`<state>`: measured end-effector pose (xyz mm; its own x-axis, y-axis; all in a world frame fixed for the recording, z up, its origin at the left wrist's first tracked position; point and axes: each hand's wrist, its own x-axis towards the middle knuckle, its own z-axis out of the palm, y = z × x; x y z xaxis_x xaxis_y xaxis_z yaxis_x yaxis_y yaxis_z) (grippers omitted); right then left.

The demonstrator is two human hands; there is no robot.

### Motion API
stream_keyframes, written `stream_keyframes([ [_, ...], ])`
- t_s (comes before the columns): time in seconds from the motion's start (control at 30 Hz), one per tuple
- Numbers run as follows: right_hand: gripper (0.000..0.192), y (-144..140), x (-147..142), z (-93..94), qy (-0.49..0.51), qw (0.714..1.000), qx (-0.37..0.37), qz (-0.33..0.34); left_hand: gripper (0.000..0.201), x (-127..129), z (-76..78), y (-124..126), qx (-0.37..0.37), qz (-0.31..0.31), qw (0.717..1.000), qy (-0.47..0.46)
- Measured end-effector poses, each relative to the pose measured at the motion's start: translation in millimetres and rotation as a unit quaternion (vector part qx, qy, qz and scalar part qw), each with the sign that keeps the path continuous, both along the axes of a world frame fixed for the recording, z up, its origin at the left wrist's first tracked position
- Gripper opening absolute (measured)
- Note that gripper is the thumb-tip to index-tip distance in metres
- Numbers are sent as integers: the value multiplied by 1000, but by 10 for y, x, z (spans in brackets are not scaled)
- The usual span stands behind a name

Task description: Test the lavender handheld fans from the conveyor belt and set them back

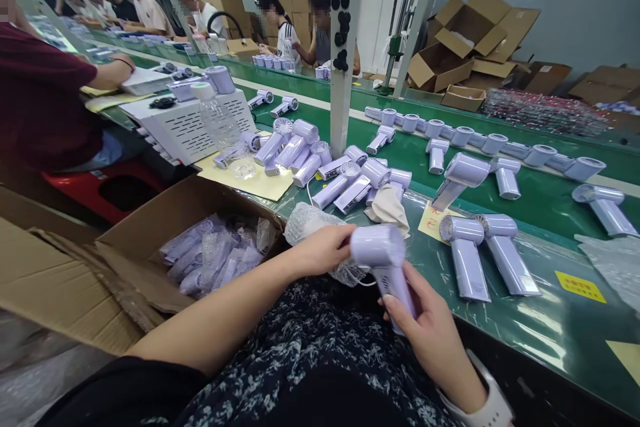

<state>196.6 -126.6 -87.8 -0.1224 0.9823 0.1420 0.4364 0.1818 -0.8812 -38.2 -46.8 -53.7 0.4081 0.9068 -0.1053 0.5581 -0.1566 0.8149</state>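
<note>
So the right hand [425,327] grips a lilac handheld fan [387,267] by its handle, head up, close over the lap. Left hand [325,250] pinches the bubble-wrap sleeve [310,223] against the fan head, probably to steady it. More wrapped ones sit in the cardboard box [150,227] left of that hand.

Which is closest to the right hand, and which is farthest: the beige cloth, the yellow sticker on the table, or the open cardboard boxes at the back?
Measured from the right hand in the head view:
1. The beige cloth, just above the hand on the green table.
2. The yellow sticker, off to the right near the table's edge.
3. The open cardboard boxes, far back beyond the conveyor.
</note>
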Motion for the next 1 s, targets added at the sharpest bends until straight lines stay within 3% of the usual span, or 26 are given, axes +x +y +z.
stream_keyframes([
  [0.27, 46, 147, -222, -59, -188, 975, 114, -14, 22, -98, -107, 89, -55, 116, 980, -150],
  [0.4, 44, 56, -292, -63, -258, 952, 164, 3, 26, -10, 16, 59, -8, 150, 976, -159],
  [0.47, 45, 35, -315, -36, -252, 954, 158, 16, 27, 81, 118, -66, 55, 148, 979, -125],
  [0.53, 42, 59, -312, 19, -158, 982, 102, 30, 30, 180, 225, -266, 191, 76, 978, -27],
  [0.6, 37, 121, -286, 104, 24, 998, -14, 53, 34, 251, 326, -480, 361, -66, 925, 104],
  [0.67, 36, 186, -248, 218, 178, 973, -123, 80, 36, 269, 422, -632, 457, -137, 859, 186],
  [0.73, 48, 215, -216, 352, 243, 949, -174, 100, 38, 245, 519, -680, 494, -123, 838, 199],
  [0.83, 70, 156, -199, 564, 279, 916, -212, 197, 40, 217, 707, -621, 471, -49, 877, 73],
  [0.9, 76, 78, -201, 693, 220, 927, -175, 248, 41, 244, 864, -572, 404, 3, 911, -84],
  [0.93, 67, 42, -196, 753, 169, 949, -124, 237, 41, 271, 943, -554, 365, 23, 917, -160],
  [1.0, 25, -4, -146, 873, 94, 984, 2, 149, 40, 338, 1070, -523, 311, 56, 912, -260],
])
